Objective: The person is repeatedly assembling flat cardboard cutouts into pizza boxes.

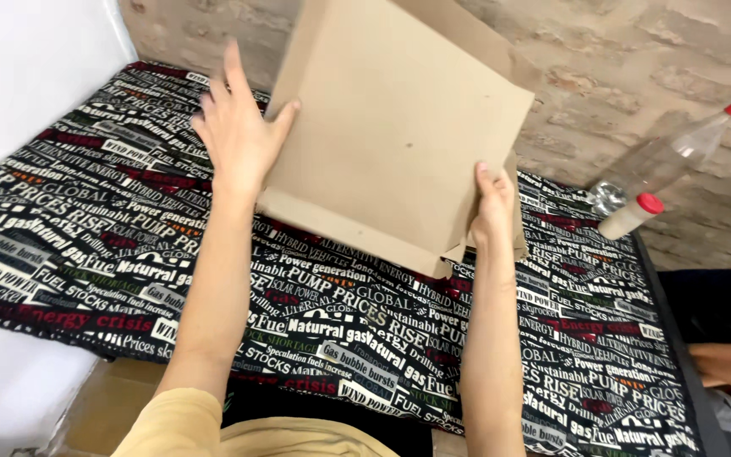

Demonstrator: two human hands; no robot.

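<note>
Tilting between both hands, the cardboard box (391, 127) has the left hand (234, 135) flat, fingers apart, against its left side, the right hand (494, 207) clamped on its lower right corner.

The person is wearing a mustard-yellow short sleeve (175, 423) on the left arm; both forearms are showing bare, with no watch, ring or glove on either hand.

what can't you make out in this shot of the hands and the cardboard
- Head view: top of the cardboard sheet is cut off by the upper frame edge.
- Head view: the cloth behind the sheet is hidden by it.
- Head view: right hand fingers wrap behind the sheet edge, so its grip is partly hidden; left hand lies flat on the other edge.
- Head view: clear bottle contents are too faint to tell.
</note>
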